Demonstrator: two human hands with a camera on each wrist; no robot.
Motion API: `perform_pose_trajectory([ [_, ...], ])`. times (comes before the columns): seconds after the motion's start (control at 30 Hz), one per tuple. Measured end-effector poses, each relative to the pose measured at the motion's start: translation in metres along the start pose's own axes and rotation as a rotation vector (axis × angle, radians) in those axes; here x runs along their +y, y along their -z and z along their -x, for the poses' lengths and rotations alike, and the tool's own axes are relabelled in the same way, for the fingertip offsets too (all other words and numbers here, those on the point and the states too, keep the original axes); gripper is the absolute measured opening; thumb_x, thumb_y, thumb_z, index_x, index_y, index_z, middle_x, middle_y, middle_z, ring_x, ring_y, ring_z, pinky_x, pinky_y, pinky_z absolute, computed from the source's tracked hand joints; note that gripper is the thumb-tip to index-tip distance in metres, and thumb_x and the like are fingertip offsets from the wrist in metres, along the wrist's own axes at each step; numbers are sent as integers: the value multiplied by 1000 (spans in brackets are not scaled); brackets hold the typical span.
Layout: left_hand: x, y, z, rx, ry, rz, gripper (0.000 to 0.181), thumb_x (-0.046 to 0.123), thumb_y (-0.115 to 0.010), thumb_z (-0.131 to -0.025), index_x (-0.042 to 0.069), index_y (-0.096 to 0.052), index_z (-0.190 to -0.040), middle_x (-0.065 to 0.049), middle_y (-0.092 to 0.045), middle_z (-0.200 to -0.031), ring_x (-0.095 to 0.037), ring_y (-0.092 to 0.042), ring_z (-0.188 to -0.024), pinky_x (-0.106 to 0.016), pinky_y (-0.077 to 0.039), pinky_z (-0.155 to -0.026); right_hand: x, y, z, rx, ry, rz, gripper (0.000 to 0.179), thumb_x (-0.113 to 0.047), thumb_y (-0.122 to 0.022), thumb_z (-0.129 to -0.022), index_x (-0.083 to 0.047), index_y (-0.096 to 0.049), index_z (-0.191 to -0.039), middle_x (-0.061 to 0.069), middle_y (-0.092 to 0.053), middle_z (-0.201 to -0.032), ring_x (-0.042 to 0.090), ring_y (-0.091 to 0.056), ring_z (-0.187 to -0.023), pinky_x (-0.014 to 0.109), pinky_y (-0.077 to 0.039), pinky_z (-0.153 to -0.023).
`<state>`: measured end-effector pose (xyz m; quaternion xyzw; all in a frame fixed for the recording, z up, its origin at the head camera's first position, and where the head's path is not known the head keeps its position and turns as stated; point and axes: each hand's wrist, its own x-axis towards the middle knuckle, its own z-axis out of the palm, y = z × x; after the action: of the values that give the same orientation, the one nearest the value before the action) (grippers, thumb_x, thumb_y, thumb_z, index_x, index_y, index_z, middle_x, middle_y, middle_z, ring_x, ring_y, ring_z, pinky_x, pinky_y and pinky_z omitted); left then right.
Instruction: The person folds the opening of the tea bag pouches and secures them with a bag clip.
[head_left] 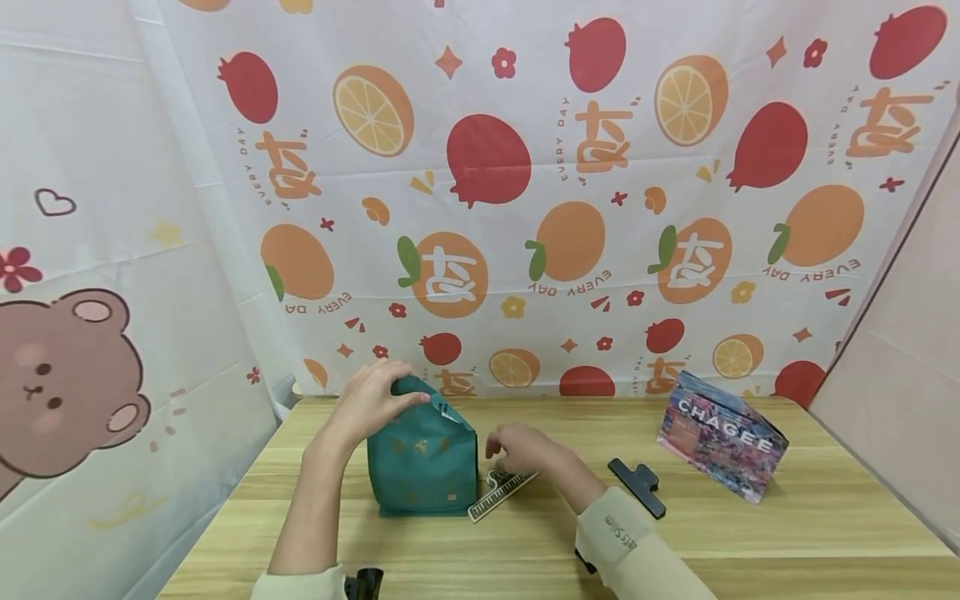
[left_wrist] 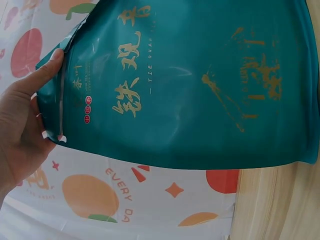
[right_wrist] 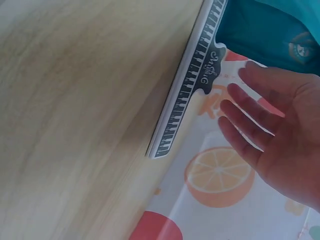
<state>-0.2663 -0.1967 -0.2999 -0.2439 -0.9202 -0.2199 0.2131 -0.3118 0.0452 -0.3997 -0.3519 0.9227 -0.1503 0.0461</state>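
A teal tea bag (head_left: 422, 467) with gold lettering stands upright on the table, its top folded over. My left hand (head_left: 369, 402) grips that folded top; in the left wrist view the thumb (left_wrist: 50, 65) lies over the fold and the other fingers go behind it. To the right of the bag lies a long bag clip (head_left: 501, 497) with a piano-key pattern and the word "Music" on its handle. My right hand (head_left: 525, 447) hovers by the clip, fingers spread and loosely bent in the right wrist view, apart from the clip (right_wrist: 185, 90) and holding nothing.
A black bag clip (head_left: 637, 487) lies on the wooden table (head_left: 442, 558) to the right of my right hand. Farther right stands a colourful bag (head_left: 722, 435) marked CHAGEE. A fruit-print curtain (head_left: 540, 317) hangs behind the table.
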Motion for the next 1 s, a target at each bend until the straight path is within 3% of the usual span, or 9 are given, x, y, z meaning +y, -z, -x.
perform_pose_trajectory([
  [0.2, -2, -1, -2, 1, 10, 6, 22, 26, -75, -76, 11, -66, -90, 1, -60, -85, -21, -52, -83, -40, -45, -69, 5, -6, -2, -62, 26, 32, 13, -8, -72, -77, -11, -68, -88, -6, -57, -81, 8, -52, -76, 25, -45, -73],
  [0.43, -4, -2, -6, -4, 15, 12, 22, 27, -75, -77, 12, -66, -90, 1, -60, -84, -20, -52, -82, -38, -44, -67, 8, -10, -6, -88, 3, 12, 11, -6, -70, -79, -16, -66, -84, -10, -52, -75, 7, -48, -69, 23, -42, -67],
  [0.7, -5, -3, -7, -13, 22, 17, 22, 27, -75, -77, 12, -66, -90, 1, -59, -83, -20, -51, -81, -36, -43, -65, 11, -4, -2, -129, 37, -52, 15, 0, -65, -79, -14, -60, -78, -8, -52, -72, 6, -46, -66, 21, -39, -62],
  [0.83, -4, -3, -8, -4, 16, 15, 25, 26, -75, -77, 10, -66, -93, -2, -61, -89, -23, -53, -86, -41, -45, -71, 16, 0, 0, -138, 60, -44, 16, -1, -65, -78, -15, -58, -75, -10, -50, -69, 5, -46, -64, 20, -39, -60],
  [1.0, -4, -3, -7, 4, 11, 12, 26, 26, -75, -77, 8, -67, -95, -5, -63, -94, -25, -53, -90, -45, -44, -77, 21, 5, 3, -141, 92, -49, 15, -3, -68, -78, -12, -62, -88, -9, -54, -77, 6, -49, -70, 22, -42, -66],
])
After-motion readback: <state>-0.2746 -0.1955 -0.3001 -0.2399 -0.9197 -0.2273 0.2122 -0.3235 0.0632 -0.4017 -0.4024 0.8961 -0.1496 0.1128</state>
